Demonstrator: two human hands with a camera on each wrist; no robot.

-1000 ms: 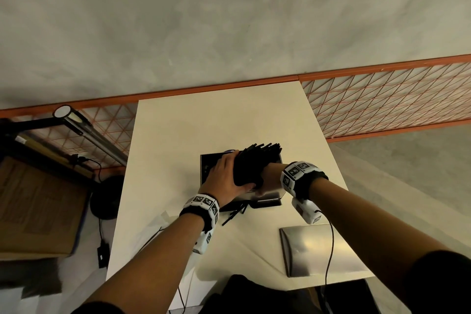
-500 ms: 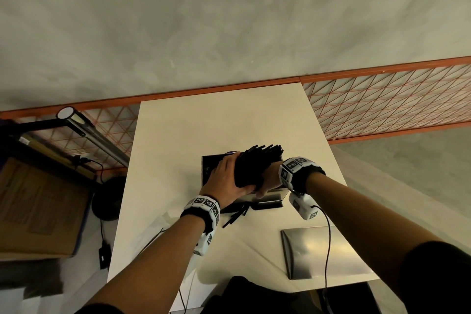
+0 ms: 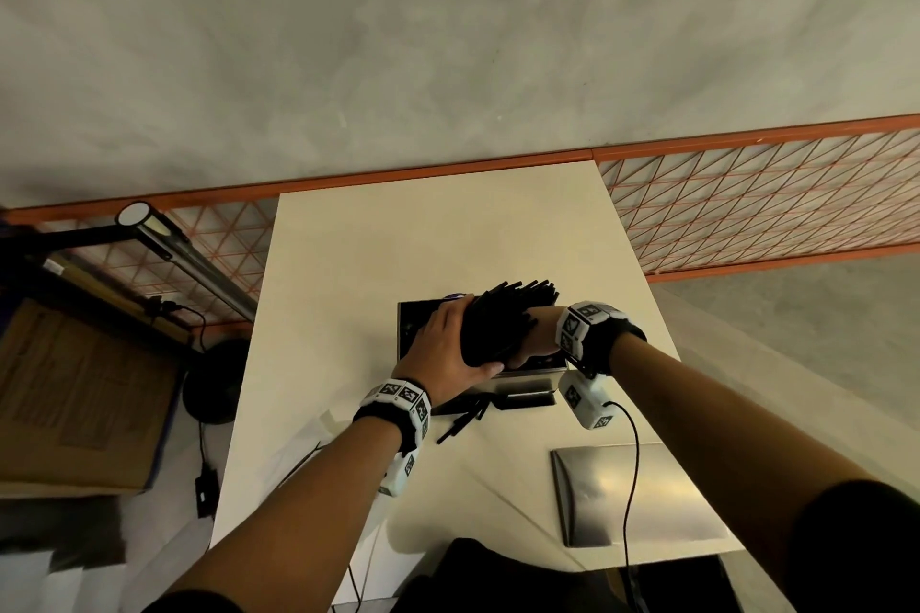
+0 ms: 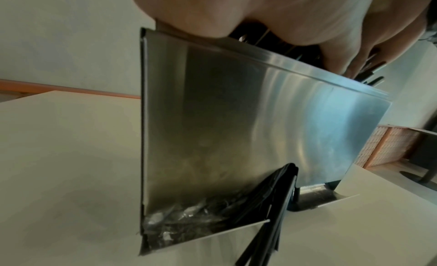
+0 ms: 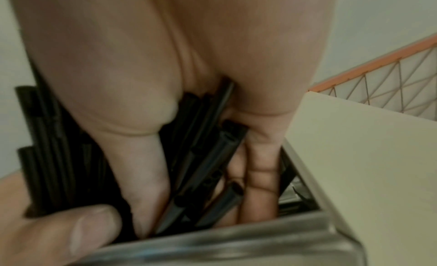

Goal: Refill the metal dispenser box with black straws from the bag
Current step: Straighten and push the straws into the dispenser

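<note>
The bundle of thin black plastic straws (image 3: 503,324), clasped between my 2 hands, left (image 3: 448,348) and right (image 3: 540,334), has barely shifted over the open brushed-steel dispenser box (image 4: 248,120) on the counter (image 3: 398,239), so lowering remains.

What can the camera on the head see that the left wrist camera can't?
Only the head view shows both wrists, the left hand and right hand gripping the bundle of black straws from above, and the flat metal lid lying nearer the person. Only the left wrist view shows the dispenser box's shiny front wall up close. Both show loose straws sticking out at its bottom onto the table.
</note>
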